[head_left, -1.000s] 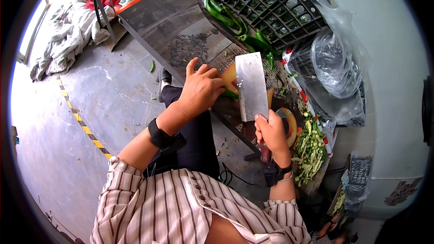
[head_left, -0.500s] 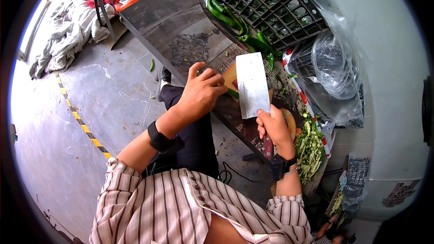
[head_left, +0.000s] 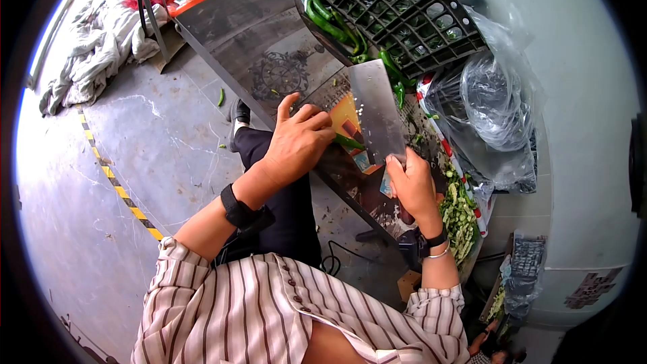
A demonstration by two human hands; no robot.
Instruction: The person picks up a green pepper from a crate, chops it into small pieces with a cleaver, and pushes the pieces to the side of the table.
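My left hand [head_left: 301, 133] is closed on a green pepper [head_left: 348, 142], whose tip pokes out from the fingers toward the blade. One finger is raised off it. In my right hand [head_left: 413, 189] is a cleaver [head_left: 379, 104], gripped near the heel of its broad grey blade, with a dark red handle partly hidden by the palm. Pale specks stick to the blade. Under it shows a colourful printed board [head_left: 346, 116], mostly covered by the blade and hands. Chopped green pepper pieces [head_left: 459, 219] are heaped beyond my right wrist.
Whole green peppers [head_left: 331, 24] lie beside a black plastic crate [head_left: 397, 7] at the table's far side. Clear plastic bags [head_left: 495, 101] sit to the right. The dark table [head_left: 236, 23] has its edge over my leg. Crumpled cloth [head_left: 94, 54] lies on the left floor.
The cleaver has tilted, its face turning from bright to darker grey, and more of the printed board shows. My left hand keeps hold of the pepper in nearly the same place.
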